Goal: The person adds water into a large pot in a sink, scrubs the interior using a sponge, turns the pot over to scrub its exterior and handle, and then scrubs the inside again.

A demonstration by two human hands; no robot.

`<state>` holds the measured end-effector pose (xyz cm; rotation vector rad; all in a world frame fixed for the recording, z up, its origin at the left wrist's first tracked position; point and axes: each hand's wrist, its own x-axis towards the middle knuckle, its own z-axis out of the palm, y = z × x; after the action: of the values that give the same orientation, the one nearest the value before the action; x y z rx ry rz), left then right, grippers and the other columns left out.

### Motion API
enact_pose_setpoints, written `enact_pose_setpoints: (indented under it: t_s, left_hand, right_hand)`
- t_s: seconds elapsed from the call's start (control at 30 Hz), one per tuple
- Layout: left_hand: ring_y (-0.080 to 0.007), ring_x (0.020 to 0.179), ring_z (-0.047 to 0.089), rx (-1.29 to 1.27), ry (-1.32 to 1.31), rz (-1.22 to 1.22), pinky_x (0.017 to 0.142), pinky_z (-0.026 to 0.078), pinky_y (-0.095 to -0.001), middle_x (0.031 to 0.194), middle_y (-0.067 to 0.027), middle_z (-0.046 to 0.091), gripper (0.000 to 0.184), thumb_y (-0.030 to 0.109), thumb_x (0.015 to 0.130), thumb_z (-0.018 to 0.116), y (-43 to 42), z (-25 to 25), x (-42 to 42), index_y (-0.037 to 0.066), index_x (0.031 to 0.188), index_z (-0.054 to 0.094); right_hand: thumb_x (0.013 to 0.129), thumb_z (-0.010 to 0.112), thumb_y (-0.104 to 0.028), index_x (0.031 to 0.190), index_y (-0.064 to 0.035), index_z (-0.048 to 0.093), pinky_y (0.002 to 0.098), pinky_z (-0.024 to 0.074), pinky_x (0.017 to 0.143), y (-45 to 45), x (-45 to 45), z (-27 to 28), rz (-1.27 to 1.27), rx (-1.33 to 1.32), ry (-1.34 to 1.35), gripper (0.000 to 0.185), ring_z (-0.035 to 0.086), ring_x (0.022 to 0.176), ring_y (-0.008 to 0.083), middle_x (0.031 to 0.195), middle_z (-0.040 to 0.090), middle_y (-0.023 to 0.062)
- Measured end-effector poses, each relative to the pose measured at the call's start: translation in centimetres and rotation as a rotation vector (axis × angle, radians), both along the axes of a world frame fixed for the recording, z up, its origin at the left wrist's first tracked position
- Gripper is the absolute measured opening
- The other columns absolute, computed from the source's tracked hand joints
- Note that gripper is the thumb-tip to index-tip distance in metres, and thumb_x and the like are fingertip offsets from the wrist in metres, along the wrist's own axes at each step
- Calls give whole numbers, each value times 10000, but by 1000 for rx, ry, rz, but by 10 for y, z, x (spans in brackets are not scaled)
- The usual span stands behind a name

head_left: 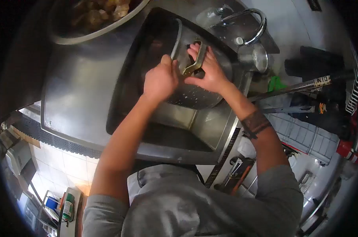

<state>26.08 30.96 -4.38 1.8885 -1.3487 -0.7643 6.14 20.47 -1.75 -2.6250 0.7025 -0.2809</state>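
A large metal pot [193,94] lies tilted on its side in the stainless steel sink [113,106], with wet drops on its wall. My left hand [161,81] is closed around the pot's rim. My right hand [212,73] rests against the outer wall at the brass-coloured handle [202,59], its fingers stretched out flat and its thumb apart. The handle passes in front of part of the fingers. Something dark shows beneath this palm; I cannot make out what it is.
A curved chrome tap [262,27] rises behind the sink, beside a clear container [258,57]. At the upper left stands a big round vessel [78,39] holding chunks of food. Long poles [289,90] lean in from the right. The metal drainboard [76,94] extends leftward.
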Motion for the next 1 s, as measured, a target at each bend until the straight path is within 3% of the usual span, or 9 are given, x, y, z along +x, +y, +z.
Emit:
enact_pose_setpoints:
  t_s: [0.13,0.23,0.4,0.57,0.63,0.73,0.83,0.97,1.0]
  left_hand:
    - [-511,722,642,-9,-6,-28,640,501,-602,725,-276,644,228,250,1047,524,-1,-2,1,40,976,467]
    - [-505,727,652,4,-19,-21,662,513,-597,732,-271,655,230,258,1047,516,-2,-2,0,41,983,477]
    - [-499,737,664,28,-21,-42,693,525,-594,741,-264,666,243,272,1049,506,-3,-2,3,37,988,488]
    - [-505,755,660,4,-16,-23,710,518,-600,765,-275,666,252,267,1052,504,-2,4,1,27,981,475]
    - [-509,762,656,21,-11,-44,709,515,-601,778,-280,667,249,264,1053,503,-1,4,4,26,982,474]
    - [-515,774,651,37,4,-70,712,507,-605,802,-292,667,246,259,1054,502,-2,3,2,25,985,471]
    - [-520,793,647,30,-15,-57,724,501,-607,821,-305,664,257,262,1054,504,-1,-1,1,17,984,473]
    - [-529,837,644,-14,23,-48,752,497,-600,845,-324,663,292,268,1054,506,-7,-4,1,-8,956,495]
    - [-529,837,644,-15,7,-65,752,497,-600,845,-324,663,292,268,1054,506,-10,0,1,-8,956,495]
  right_hand:
    - [755,840,-527,1535,-109,445,577,205,1239,7,-36,6,6,-93,168,969,384,1481,333,1587,437,140]
    - [760,826,-554,1521,-95,458,584,196,1239,8,8,12,-55,-25,59,962,380,1484,335,1586,439,142]
    - [768,843,-496,1540,-59,418,589,188,1236,24,-10,2,-117,-165,206,984,356,1496,360,1571,447,173]
    - [765,847,-495,1535,-35,416,589,196,1228,19,24,-8,-231,-76,-48,996,336,1492,421,1564,444,210]
    - [765,840,-522,1544,-38,403,590,185,1228,27,5,-17,-224,-69,-71,1016,312,1510,417,1578,428,211]
    - [745,827,-592,1563,-37,365,603,163,1229,72,-53,-20,-164,-129,216,1090,266,1537,402,1634,340,204]
    - [758,786,-634,1568,-56,362,586,175,1237,52,-43,-27,-271,-164,82,1082,296,1523,385,1653,327,155]
    - [917,673,-539,1553,-43,387,550,200,1239,30,-16,-35,-523,-165,17,857,315,1513,387,1639,351,161]
    - [982,615,-436,1552,-39,391,551,208,1233,49,-15,-37,-547,-211,13,730,330,1504,387,1615,392,169]
